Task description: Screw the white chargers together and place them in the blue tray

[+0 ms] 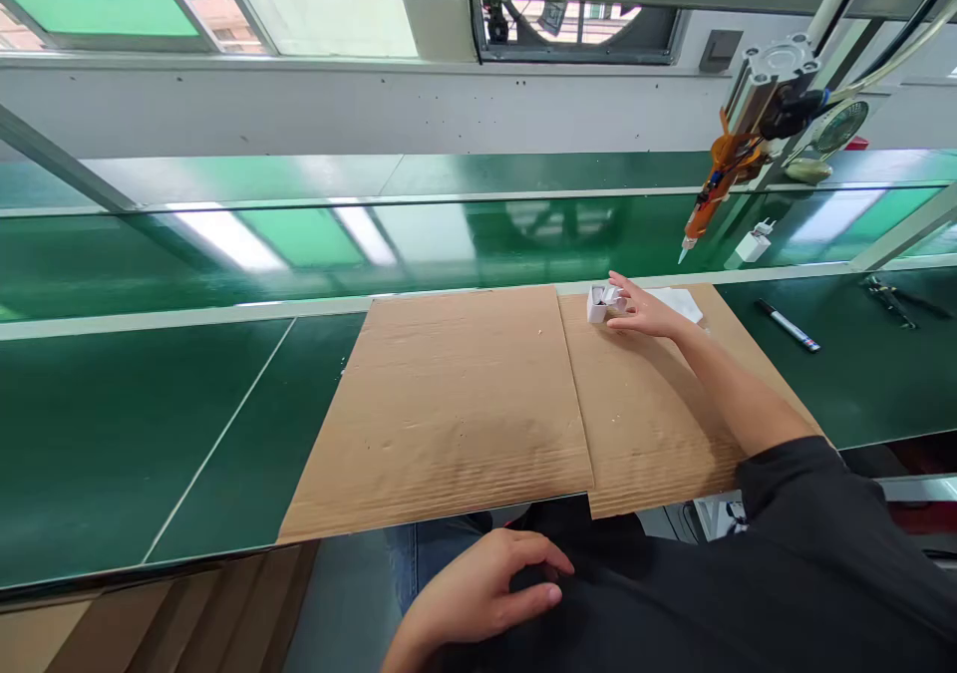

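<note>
My right hand [641, 312] reaches across the cardboard sheet [464, 404] to its far edge, fingers curled around a small white plastic part [598, 303]. A white cloth or paper [682, 303] lies just behind the hand. My left hand [485, 585] rests low in my lap on dark clothing, below the bench edge, fingers loosely curved and holding nothing.
A green workbench [150, 424] carries the cardboard. A black marker [789, 326] and dark tools [893, 301] lie at right. An orange dispensing tool [718, 184] hangs over the green conveyor [299, 244], near a white plug-like part [752, 244]. Cardboard pieces [150, 613] sit below left.
</note>
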Demonstrator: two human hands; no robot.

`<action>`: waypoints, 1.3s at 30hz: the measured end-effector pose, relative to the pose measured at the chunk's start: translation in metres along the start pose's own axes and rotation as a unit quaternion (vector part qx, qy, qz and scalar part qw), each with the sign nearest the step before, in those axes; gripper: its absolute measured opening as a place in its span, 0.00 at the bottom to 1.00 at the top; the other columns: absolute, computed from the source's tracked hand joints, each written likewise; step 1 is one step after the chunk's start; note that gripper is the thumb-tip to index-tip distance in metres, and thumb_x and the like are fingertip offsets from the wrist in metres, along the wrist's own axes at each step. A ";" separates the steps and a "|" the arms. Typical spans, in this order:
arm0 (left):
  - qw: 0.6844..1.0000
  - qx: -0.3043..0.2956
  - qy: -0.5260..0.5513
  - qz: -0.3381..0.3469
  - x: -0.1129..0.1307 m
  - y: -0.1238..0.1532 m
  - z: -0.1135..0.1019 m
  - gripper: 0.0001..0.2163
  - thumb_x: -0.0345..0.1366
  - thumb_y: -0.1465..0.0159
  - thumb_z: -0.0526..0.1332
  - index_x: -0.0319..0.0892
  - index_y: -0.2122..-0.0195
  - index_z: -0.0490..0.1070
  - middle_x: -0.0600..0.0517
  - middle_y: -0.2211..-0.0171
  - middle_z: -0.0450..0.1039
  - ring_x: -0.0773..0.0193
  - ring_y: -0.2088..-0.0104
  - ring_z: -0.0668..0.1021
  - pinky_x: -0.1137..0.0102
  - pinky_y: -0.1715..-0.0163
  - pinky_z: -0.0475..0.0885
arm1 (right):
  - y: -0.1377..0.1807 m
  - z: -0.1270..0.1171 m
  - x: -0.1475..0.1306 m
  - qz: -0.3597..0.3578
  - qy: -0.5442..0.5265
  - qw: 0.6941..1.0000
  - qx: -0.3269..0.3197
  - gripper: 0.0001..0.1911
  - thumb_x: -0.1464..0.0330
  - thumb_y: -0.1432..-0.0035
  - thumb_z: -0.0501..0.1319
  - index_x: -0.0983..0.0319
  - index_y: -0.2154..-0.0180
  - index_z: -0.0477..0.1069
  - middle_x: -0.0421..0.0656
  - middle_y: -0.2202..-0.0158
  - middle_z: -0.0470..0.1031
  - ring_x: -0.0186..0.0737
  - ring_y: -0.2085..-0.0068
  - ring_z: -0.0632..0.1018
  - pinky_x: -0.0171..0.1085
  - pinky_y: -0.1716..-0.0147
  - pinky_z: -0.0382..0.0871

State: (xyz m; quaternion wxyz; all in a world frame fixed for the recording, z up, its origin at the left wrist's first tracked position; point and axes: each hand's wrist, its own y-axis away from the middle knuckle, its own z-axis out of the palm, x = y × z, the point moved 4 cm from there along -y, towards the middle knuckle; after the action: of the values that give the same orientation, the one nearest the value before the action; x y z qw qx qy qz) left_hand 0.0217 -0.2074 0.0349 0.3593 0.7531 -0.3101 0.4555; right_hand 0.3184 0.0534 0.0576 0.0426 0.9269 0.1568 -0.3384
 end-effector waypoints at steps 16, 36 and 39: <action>0.920 0.361 -0.151 -0.006 -0.009 -0.186 -0.163 0.29 0.37 0.45 0.68 0.43 0.42 0.64 0.44 0.45 0.71 0.52 0.46 0.74 0.56 0.44 0.69 | -0.003 0.030 -0.016 -0.170 0.066 0.977 0.107 0.23 0.50 0.44 0.63 0.60 0.56 0.72 0.49 0.55 0.72 0.48 0.54 0.75 0.44 0.57 0.72; 0.912 0.387 -0.003 0.135 -0.025 -0.214 -0.149 0.19 0.36 0.43 0.67 0.45 0.52 0.65 0.49 0.55 0.78 0.61 0.54 0.79 0.64 0.51 0.72 | -0.010 0.020 -0.030 -0.141 -0.073 0.986 -0.057 0.19 0.54 0.44 0.63 0.58 0.56 0.78 0.45 0.56 0.78 0.41 0.58 0.78 0.36 0.67 0.76; 0.907 0.396 -0.005 0.141 -0.027 -0.214 -0.150 0.18 0.36 0.44 0.67 0.45 0.55 0.64 0.50 0.57 0.77 0.61 0.55 0.79 0.65 0.52 0.72 | -0.011 0.016 -0.033 -0.132 -0.055 0.986 -0.082 0.19 0.55 0.44 0.64 0.59 0.56 0.78 0.45 0.55 0.79 0.42 0.57 0.78 0.36 0.66 0.76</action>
State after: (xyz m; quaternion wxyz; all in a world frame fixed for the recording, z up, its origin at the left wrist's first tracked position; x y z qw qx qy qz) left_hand 0.1112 0.0373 0.0039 -0.0381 0.7842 -0.2084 0.5832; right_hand 0.2808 0.0517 0.0666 0.0822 0.8715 0.3027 -0.3771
